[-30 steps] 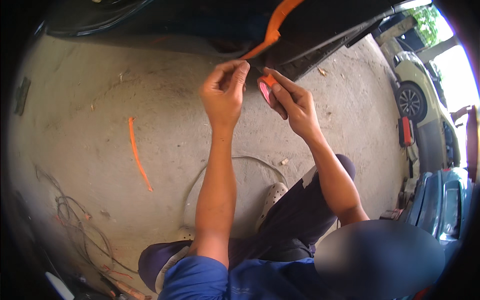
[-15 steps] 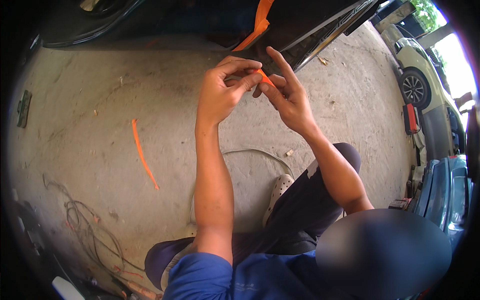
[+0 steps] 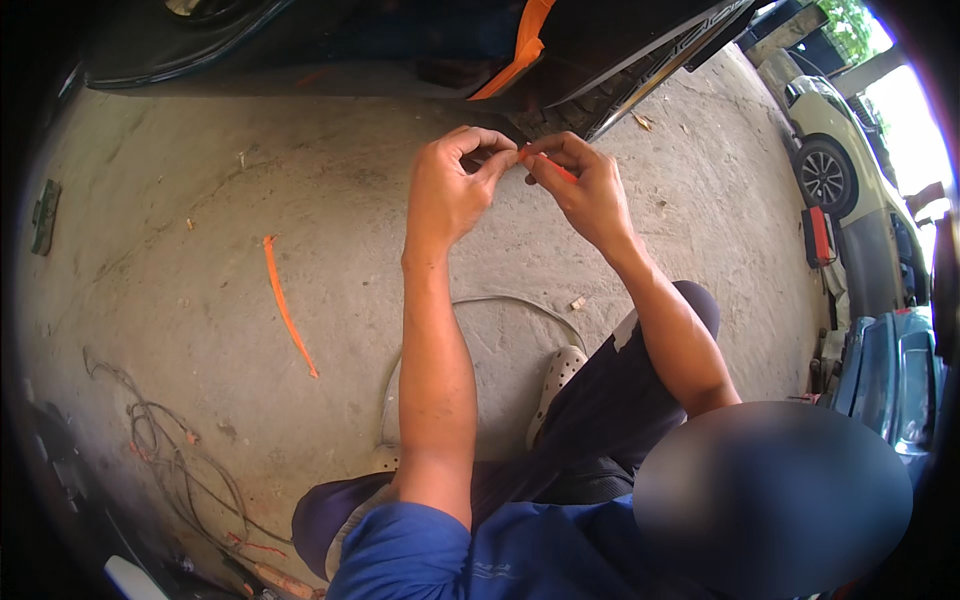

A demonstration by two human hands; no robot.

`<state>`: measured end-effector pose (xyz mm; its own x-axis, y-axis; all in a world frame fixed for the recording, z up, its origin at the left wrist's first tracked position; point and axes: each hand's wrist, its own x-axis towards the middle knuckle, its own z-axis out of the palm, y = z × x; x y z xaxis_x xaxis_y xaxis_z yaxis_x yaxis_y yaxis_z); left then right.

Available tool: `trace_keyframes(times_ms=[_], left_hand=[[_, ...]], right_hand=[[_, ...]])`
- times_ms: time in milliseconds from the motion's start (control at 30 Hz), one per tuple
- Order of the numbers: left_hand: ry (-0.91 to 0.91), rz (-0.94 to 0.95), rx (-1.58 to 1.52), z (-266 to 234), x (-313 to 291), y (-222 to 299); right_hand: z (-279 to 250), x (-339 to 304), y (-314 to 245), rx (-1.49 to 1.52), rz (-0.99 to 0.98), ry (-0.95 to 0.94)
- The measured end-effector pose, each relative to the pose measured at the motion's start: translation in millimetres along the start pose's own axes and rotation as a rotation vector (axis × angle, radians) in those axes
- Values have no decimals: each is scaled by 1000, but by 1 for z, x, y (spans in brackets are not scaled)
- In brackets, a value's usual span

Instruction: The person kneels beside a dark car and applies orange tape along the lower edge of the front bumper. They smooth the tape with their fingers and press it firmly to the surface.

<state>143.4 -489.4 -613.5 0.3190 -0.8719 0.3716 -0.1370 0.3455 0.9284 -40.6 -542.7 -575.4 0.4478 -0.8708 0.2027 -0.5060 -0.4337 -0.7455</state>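
Observation:
Both hands are raised in front of the dark car body (image 3: pixel 400 70), fingertips close together. My left hand (image 3: pixel 455 190) is closed, thumb and forefinger pinching one end of a small orange piece of tape (image 3: pixel 563 172). The other part of that piece sits in the closed fingers of my right hand (image 3: pixel 592 198), which partly hide it. Just beyond the hands, orange tape (image 3: pixel 526 52) is stuck on the car in a bent band. Another orange tape strip (image 3: pixel 287 310) lies on the concrete floor, left of my left forearm.
Tangled cables (image 3: pixel 180 455) lie at the lower left, and a thin hose (image 3: pixel 500 298) curves past my shoe (image 3: pixel 560 385). A green object (image 3: pixel 45 217) rests at the far left. A parked car (image 3: pixel 835 165), a red and black case (image 3: pixel 820 237) and blue panels (image 3: pixel 880 385) stand right.
My right forefinger, raised before, has come down to the orange tape. Both hands have lowered slightly, and less of the piece shows between them.

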Motion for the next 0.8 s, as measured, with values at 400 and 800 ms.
trace_keyframes(times_ms=[400,800], left_hand=[[-124,26,196,0,2,-8],[115,-137,-73,-25,2,-28]], right_hand=[[2,-4,10,-267,-240,90],[-15,-22,-11,70,-107,208]])
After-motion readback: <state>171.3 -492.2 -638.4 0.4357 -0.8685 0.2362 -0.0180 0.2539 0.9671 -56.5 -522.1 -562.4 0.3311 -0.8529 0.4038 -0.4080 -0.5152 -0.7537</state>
